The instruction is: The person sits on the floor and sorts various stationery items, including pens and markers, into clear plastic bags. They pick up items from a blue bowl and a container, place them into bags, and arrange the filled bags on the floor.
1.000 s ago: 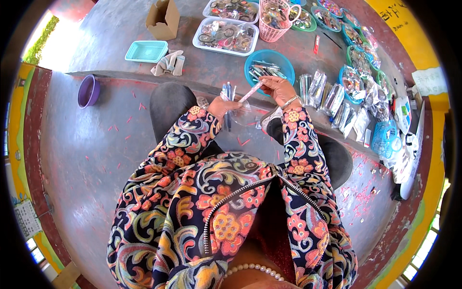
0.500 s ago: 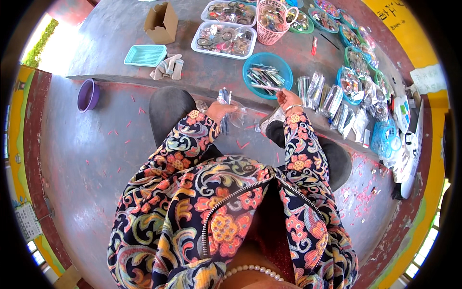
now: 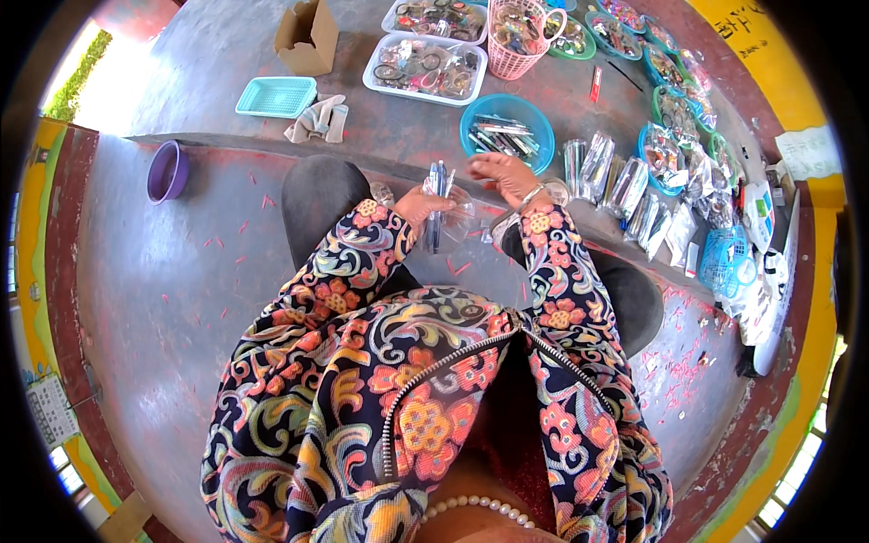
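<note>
My left hand (image 3: 418,207) is closed around a small bundle of pens (image 3: 436,226), which stand lengthwise in its grip. A clear plastic bag (image 3: 461,215) hangs beside the pens at the same hand. Just to the right, my right hand (image 3: 509,176) reaches across with its fingers stretched toward the bundle. Nothing shows between those fingers. Beyond it, a round blue basket (image 3: 543,127) holds many loose pens (image 3: 502,138).
Packed bundles of pens (image 3: 625,185) lie on the ledge to the right, with several baskets of bagged goods behind. White trays (image 3: 369,72), a pink basket (image 3: 516,65), a turquoise tray (image 3: 276,97), a cloth (image 3: 319,119) and a cardboard box (image 3: 308,41) stand ahead. A purple basin (image 3: 167,172) is left.
My right hand has moved left from the blue basket toward my left hand. The pen it held no longer shows in its fingers. The left hand has shifted slightly right.
</note>
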A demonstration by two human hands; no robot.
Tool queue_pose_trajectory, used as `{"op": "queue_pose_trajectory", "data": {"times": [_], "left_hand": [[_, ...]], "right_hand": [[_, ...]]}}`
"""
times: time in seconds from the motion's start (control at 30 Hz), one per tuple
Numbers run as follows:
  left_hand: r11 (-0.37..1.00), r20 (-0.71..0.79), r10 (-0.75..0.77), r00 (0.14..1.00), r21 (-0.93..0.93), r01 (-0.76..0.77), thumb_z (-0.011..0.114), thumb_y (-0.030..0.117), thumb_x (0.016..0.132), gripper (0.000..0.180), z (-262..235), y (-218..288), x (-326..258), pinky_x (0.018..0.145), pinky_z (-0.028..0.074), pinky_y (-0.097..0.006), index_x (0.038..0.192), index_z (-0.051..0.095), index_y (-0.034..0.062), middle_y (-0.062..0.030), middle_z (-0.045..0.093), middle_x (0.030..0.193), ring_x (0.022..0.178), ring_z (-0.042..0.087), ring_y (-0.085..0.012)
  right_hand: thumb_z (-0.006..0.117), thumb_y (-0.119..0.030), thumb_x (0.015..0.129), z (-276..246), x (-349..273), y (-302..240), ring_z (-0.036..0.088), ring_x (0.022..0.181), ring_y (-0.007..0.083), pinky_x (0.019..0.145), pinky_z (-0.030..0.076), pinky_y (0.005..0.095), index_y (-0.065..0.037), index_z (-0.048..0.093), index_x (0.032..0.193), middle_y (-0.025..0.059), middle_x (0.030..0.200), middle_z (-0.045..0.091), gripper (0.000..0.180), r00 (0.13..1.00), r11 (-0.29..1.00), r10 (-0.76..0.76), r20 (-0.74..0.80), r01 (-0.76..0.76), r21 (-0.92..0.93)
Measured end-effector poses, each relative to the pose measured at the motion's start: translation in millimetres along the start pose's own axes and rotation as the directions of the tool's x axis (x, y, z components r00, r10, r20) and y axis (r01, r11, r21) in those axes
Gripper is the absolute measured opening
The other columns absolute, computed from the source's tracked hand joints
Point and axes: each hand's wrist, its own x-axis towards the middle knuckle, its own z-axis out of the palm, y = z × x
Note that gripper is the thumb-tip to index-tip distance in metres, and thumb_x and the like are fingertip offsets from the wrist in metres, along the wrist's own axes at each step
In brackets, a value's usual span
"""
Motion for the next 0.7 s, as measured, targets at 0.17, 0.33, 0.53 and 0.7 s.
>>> {"op": "queue_pose_trajectory", "data": {"times": [0.17,0.33,0.53,0.7], "left_hand": [[0.998,0.041,-0.028,0.999,0.055,0.026,0.062,0.004,0.075,0.029,-1.8,-3.1,5.6,0.070,0.049,-0.034,0.103,0.056,-0.0001,-0.0105,0.063,0.091,0.083,0.063,-0.0220],[0.999,-0.011,-0.028,1.000,0.019,0.028,0.063,0.003,0.074,0.028,4.0,4.0,-0.2,0.069,0.049,-0.031,0.101,0.058,0.0000,-0.0098,0.063,0.089,0.081,0.062,-0.0205],[0.999,-0.006,-0.023,1.000,-0.024,0.023,0.062,0.000,0.072,0.028,3.0,3.0,1.8,0.071,0.049,-0.032,0.101,0.058,0.0002,-0.0104,0.063,0.089,0.081,0.062,-0.0218],[0.994,-0.019,0.046,0.999,-0.096,-0.048,0.060,-0.001,0.072,0.029,1.8,0.5,1.7,0.073,0.049,-0.034,0.101,0.058,-0.0002,-0.0106,0.063,0.088,0.081,0.062,-0.0221]], "right_hand": [[0.070,-0.023,0.073,11.9,4.5,13.3,0.057,0.071,0.0101,0.063,0.041,0.0235,-0.006,0.065,0.090,0.0007,0.078,0.062,0.025,0.985,0.994,0.041,0.167,-0.023,-0.106],[0.068,-0.021,0.075,12.6,-3.6,0.9,0.055,0.067,0.0087,0.061,0.042,0.0223,-0.005,0.065,0.087,0.0005,0.075,0.062,0.020,0.999,1.000,0.028,0.028,-0.028,-0.002],[0.060,-0.017,0.082,-20.7,-2.5,-12.4,0.057,0.069,0.0090,0.060,0.044,0.0213,-0.004,0.063,0.091,0.0017,0.078,0.062,0.016,0.996,0.971,-0.082,-0.044,0.090,0.220],[0.055,-0.013,0.085,-41.0,-4.8,-18.8,0.061,0.073,0.0125,0.060,0.049,0.0234,-0.001,0.059,0.096,0.0047,0.081,0.062,0.016,0.977,0.879,-0.201,-0.069,0.211,0.428]]}}
